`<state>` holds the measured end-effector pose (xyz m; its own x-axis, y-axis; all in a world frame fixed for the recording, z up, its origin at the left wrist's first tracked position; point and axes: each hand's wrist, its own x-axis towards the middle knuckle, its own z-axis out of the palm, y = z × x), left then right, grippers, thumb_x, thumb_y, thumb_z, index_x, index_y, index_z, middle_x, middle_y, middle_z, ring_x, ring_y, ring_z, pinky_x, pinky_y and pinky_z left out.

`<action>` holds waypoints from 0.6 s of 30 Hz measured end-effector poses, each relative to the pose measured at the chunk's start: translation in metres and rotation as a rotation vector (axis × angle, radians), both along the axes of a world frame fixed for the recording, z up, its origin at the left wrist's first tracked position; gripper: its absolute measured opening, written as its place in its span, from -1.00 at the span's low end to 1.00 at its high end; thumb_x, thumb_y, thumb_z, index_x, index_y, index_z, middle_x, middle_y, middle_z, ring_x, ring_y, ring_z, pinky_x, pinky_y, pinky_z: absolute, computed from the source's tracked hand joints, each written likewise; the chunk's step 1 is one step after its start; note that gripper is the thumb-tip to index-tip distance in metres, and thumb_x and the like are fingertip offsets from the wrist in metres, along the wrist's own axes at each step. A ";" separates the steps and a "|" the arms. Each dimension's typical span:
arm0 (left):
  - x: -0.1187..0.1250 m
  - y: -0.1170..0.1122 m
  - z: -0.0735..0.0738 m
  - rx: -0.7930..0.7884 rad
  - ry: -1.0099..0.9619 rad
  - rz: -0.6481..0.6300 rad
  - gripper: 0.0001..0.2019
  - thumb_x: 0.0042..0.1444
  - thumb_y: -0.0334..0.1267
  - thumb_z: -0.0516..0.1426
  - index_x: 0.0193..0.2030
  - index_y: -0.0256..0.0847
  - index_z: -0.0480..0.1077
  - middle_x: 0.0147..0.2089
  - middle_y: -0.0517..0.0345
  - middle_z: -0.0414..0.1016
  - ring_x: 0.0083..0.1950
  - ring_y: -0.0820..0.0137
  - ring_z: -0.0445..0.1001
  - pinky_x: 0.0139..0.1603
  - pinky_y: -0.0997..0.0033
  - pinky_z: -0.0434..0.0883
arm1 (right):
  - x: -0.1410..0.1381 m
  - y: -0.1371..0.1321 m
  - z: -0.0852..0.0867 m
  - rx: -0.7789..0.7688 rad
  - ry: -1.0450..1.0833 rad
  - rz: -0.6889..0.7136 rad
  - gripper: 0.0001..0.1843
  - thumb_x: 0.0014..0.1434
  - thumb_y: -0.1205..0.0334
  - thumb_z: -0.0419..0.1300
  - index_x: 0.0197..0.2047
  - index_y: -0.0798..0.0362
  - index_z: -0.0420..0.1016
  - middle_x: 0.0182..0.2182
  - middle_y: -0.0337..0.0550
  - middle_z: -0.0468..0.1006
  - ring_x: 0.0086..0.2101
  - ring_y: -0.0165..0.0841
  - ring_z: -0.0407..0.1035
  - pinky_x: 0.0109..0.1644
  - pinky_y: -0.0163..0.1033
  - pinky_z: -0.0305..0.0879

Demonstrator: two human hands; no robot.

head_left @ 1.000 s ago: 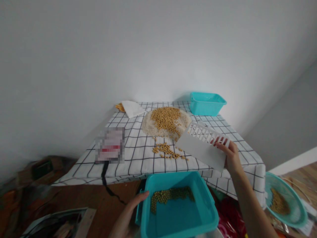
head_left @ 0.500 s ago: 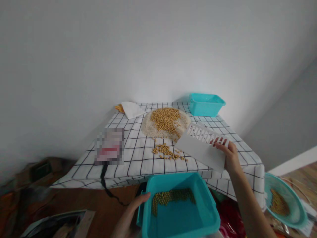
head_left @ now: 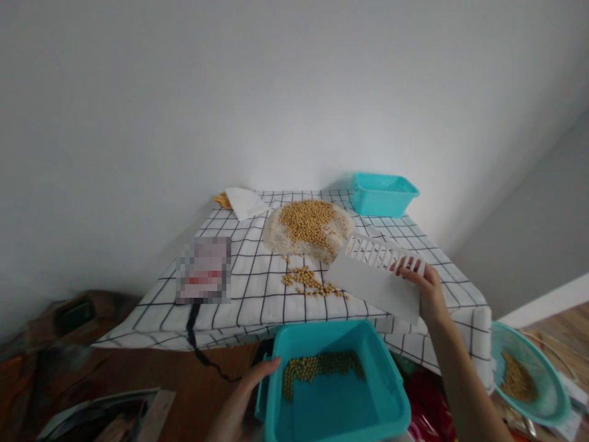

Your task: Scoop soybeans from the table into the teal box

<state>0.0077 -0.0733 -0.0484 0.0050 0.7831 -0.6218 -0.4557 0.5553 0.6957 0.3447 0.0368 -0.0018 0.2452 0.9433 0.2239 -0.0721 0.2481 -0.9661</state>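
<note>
My right hand grips a white slotted plastic board, its lower edge on the checked tablecloth just right of a small scatter of soybeans. Behind lies a big heap of soybeans on white rice. My left hand holds the left rim of a turquoise tub below the table's front edge. A row of soybeans lies inside that tub.
A second turquoise tub stands at the table's back right. White folded paper lies at the back left, a blurred-out packet at the left. A round teal sieve with beans sits low at the right.
The white board has tipped a little flatter and shifted slightly toward me. The tub and my left hand have barely moved.
</note>
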 end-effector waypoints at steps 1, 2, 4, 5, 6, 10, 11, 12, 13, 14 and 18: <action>-0.001 0.001 -0.001 0.000 -0.041 0.008 -0.85 -0.18 -0.11 0.33 -0.46 -0.11 0.60 -0.28 0.02 0.73 0.05 -0.04 0.54 0.20 0.01 0.35 | 0.000 0.000 0.000 0.001 -0.003 0.002 -0.93 -0.06 0.23 0.28 -0.44 0.01 0.58 -0.44 -0.22 0.56 -0.47 -0.37 0.36 -0.42 -0.31 0.23; -0.003 0.002 -0.003 0.015 -0.073 0.009 -0.82 -0.20 -0.13 0.34 -0.42 -0.11 0.61 -0.27 0.02 0.73 0.05 -0.04 0.54 0.20 0.01 0.35 | 0.000 0.000 0.001 0.001 -0.006 0.004 -0.93 -0.06 0.23 0.28 -0.43 0.00 0.58 -0.43 -0.21 0.56 -0.46 -0.36 0.37 -0.42 -0.31 0.24; -0.008 0.004 -0.010 -0.012 -0.076 -0.013 -0.80 -0.19 -0.11 0.34 -0.39 -0.11 0.61 -0.26 0.01 0.73 0.08 -0.06 0.52 0.18 -0.02 0.37 | 0.000 0.000 0.001 -0.001 -0.015 0.008 -0.93 -0.06 0.23 0.28 -0.43 0.00 0.59 -0.43 -0.21 0.56 -0.45 -0.35 0.37 -0.41 -0.30 0.24; -0.011 0.005 -0.013 -0.019 -0.064 -0.026 -0.80 -0.17 -0.10 0.33 -0.39 -0.10 0.61 -0.25 0.00 0.73 0.11 -0.07 0.50 0.18 -0.04 0.37 | -0.001 0.000 0.002 -0.005 -0.021 0.012 -0.92 -0.06 0.23 0.28 -0.42 0.00 0.59 -0.43 -0.21 0.56 -0.45 -0.35 0.37 -0.41 -0.30 0.24; -0.013 0.005 -0.015 -0.021 -0.048 -0.032 -0.80 -0.18 -0.09 0.33 -0.39 -0.09 0.60 -0.22 -0.01 0.72 0.14 -0.08 0.47 0.19 -0.05 0.36 | -0.001 0.000 0.002 -0.010 -0.025 0.017 -0.92 -0.06 0.23 0.29 -0.42 0.00 0.59 -0.43 -0.21 0.56 -0.45 -0.34 0.37 -0.42 -0.30 0.24; -0.013 0.004 -0.016 -0.012 -0.021 -0.017 -0.78 -0.24 -0.12 0.36 -0.39 -0.09 0.60 -0.14 -0.02 0.71 0.19 -0.10 0.42 0.21 -0.05 0.34 | 0.001 0.002 0.001 -0.047 -0.028 0.043 -0.89 -0.06 0.19 0.30 -0.40 0.01 0.58 -0.43 -0.20 0.56 -0.46 -0.35 0.36 -0.45 -0.31 0.22; -0.012 0.003 -0.013 -0.016 -0.023 -0.005 -0.76 -0.25 -0.12 0.37 -0.38 -0.11 0.60 -0.15 -0.02 0.71 0.18 -0.09 0.44 0.21 -0.04 0.35 | 0.001 0.003 0.000 -0.061 -0.029 0.045 -0.87 -0.06 0.18 0.31 -0.39 0.02 0.59 -0.43 -0.20 0.56 -0.47 -0.35 0.36 -0.46 -0.32 0.22; -0.010 0.003 -0.009 0.002 -0.030 0.011 -0.75 -0.27 -0.13 0.38 -0.37 -0.12 0.60 -0.16 0.00 0.72 0.16 -0.08 0.45 0.20 -0.02 0.36 | 0.002 0.003 0.000 -0.076 -0.031 0.048 -0.86 -0.06 0.17 0.31 -0.37 0.02 0.59 -0.44 -0.20 0.56 -0.48 -0.36 0.36 -0.47 -0.32 0.22; -0.008 0.002 -0.004 0.017 -0.042 0.027 -0.74 -0.30 -0.15 0.39 -0.38 -0.12 0.60 -0.19 0.02 0.72 0.14 -0.07 0.47 0.19 0.00 0.37 | 0.002 0.003 -0.001 -0.092 -0.033 0.052 -0.84 -0.06 0.17 0.32 -0.36 0.03 0.59 -0.45 -0.20 0.56 -0.49 -0.36 0.36 -0.47 -0.32 0.22; -0.005 0.002 0.001 0.054 -0.050 0.054 -0.72 -0.34 -0.19 0.41 -0.38 -0.12 0.60 -0.22 0.05 0.73 0.12 -0.05 0.49 0.18 0.04 0.39 | 0.003 0.003 -0.001 -0.108 -0.035 0.060 -0.83 -0.06 0.16 0.32 -0.35 0.03 0.59 -0.46 -0.19 0.56 -0.50 -0.35 0.36 -0.47 -0.32 0.22; 0.001 0.005 0.019 -0.124 -0.141 0.021 -0.89 -0.11 -0.19 0.30 -0.47 -0.16 0.55 -0.43 -0.03 0.71 0.04 -0.05 0.56 0.12 0.00 0.43 | 0.003 0.002 -0.001 -0.116 -0.037 0.086 -0.81 -0.06 0.15 0.32 -0.36 0.05 0.58 -0.45 -0.18 0.55 -0.49 -0.33 0.38 -0.47 -0.31 0.25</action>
<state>0.0087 -0.0682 -0.0291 0.0837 0.7014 -0.7079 -0.5563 0.6222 0.5508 0.3478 0.0391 -0.0026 0.1556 0.9806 0.1192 -0.0523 0.1286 -0.9903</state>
